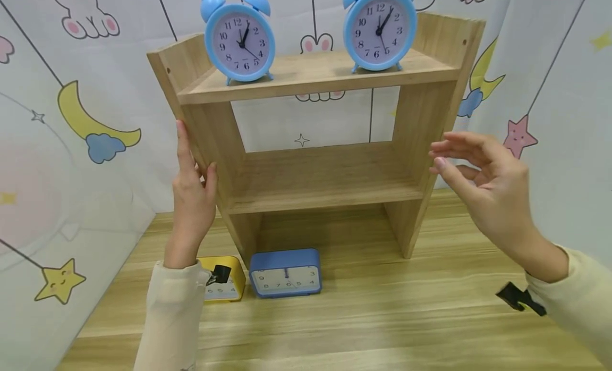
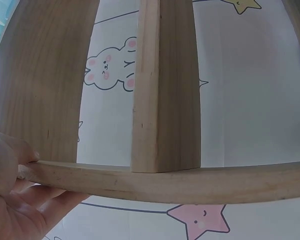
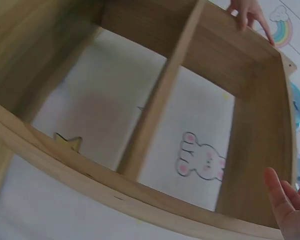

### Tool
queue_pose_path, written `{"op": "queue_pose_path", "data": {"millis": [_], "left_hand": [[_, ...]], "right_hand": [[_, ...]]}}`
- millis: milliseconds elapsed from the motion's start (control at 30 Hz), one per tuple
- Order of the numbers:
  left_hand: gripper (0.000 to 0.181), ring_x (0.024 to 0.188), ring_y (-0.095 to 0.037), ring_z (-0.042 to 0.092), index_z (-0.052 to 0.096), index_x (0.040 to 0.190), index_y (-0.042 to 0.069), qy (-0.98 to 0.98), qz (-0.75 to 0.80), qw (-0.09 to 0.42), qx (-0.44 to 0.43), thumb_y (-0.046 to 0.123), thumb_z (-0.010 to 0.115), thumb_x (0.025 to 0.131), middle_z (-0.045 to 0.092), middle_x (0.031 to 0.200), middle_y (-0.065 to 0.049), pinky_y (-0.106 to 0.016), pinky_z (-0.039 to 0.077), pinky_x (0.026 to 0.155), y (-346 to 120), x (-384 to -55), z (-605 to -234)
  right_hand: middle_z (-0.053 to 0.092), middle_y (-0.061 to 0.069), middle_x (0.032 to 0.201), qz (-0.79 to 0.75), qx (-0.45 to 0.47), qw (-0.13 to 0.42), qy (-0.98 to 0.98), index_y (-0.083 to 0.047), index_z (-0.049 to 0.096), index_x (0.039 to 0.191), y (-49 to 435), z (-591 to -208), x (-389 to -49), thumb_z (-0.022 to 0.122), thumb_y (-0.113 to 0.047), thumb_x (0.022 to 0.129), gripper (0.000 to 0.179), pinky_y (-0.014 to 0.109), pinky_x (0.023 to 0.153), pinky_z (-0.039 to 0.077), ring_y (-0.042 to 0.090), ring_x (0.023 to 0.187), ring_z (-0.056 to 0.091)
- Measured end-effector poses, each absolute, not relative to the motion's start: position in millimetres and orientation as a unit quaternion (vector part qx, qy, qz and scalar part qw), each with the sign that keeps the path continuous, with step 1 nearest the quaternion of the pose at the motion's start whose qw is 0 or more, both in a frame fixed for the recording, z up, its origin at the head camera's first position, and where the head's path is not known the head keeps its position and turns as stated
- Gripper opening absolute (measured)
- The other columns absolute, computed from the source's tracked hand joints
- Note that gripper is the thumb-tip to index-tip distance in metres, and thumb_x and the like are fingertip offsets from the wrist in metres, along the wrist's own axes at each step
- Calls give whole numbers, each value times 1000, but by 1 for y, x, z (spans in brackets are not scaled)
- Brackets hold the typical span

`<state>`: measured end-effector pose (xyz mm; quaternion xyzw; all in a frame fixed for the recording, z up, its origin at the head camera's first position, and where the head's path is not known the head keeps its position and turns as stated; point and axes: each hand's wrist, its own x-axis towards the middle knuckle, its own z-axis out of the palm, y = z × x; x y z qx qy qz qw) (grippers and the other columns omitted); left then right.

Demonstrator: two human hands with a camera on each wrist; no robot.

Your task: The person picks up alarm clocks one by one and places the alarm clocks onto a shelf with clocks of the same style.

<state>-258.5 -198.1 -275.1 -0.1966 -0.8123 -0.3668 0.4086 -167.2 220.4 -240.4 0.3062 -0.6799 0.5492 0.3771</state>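
Observation:
A wooden shelf unit (image 1: 325,174) with two boards between side panels stands on the table. My left hand (image 1: 191,195) holds its left side panel, thumb on the inner face and fingers along the outside, as the left wrist view also shows. Beside the right panel is my right hand (image 1: 492,185), fingers loosely bent with a gap to the thumb and nothing held. Two light blue twin-bell alarm clocks, a left one (image 1: 240,44) and a right one (image 1: 380,31), stand on the top board.
On the table (image 1: 363,318), a blue rectangular clock (image 1: 286,272) sits at the shelf's lower left. Next to it, a yellow clock (image 1: 234,272) is partly hidden by my left sleeve. A white curtain (image 1: 110,201) with cartoon prints hangs behind and at the sides.

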Motion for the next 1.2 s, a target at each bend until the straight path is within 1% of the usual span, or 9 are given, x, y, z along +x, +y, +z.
{"op": "queue_pose_path", "data": {"millis": [67,233,367,467,600,700,833,1033,1200], "left_hand": [[79,112,-37,59,4,160,10,-814,-361,411,-195,-7,50,99,10,165,14,-52,59,75,-198,-258,-275],[79,108,-38,60,3,160,10,-817,-356,411,-192,-6,50,99,10,165,13,-52,59,73,-199,-258,-275],[78,112,-39,59,4,160,11,-815,-358,412,-193,-7,50,99,13,165,12,-55,59,74,-200,-259,-276],[77,119,-38,55,5,160,12,-813,-364,411,-193,-5,50,100,14,165,11,-57,58,79,-201,-259,-276],[76,127,-36,51,5,160,13,-812,-368,410,-193,-3,49,101,15,164,10,-58,55,83,-201,-259,-276],[76,125,-36,53,5,160,13,-811,-368,411,-194,-2,49,101,15,164,11,-57,56,82,-200,-259,-276],[75,125,-35,53,5,160,13,-809,-368,413,-197,-2,49,101,15,164,11,-56,56,85,-199,-261,-276],[75,122,-36,55,5,161,12,-810,-366,414,-197,-2,49,101,14,164,11,-55,56,85,-199,-262,-277],[75,118,-37,57,5,160,11,-809,-364,417,-198,-3,49,101,14,164,11,-55,57,84,-199,-262,-277]], "right_hand": [[70,19,106,516,285,376,-715,17,61,119,220,-252,-167,63,22,83,36,20,79,57,18,94,69],[70,17,107,454,251,360,-775,10,63,120,219,-277,-169,68,21,82,40,17,82,55,10,98,68],[69,20,107,453,254,338,-785,7,64,120,216,-294,-173,69,19,82,40,17,82,55,9,100,67],[70,19,105,462,253,317,-788,6,65,118,210,-305,-174,69,18,82,38,17,81,55,9,99,67],[70,14,105,471,252,282,-797,3,65,117,200,-319,-178,70,12,85,34,18,79,56,8,97,67],[70,10,107,479,251,256,-801,3,65,119,194,-330,-182,70,9,87,32,19,79,56,11,97,67],[69,9,111,493,248,216,-805,3,62,122,186,-343,-187,70,4,90,33,21,79,57,17,100,67],[67,9,116,505,251,153,-811,-2,61,126,175,-364,-193,71,-5,92,36,27,79,59,29,104,65],[66,11,120,529,254,104,-803,-3,60,128,168,-377,-198,73,-5,91,39,29,82,59,30,107,65]]}}
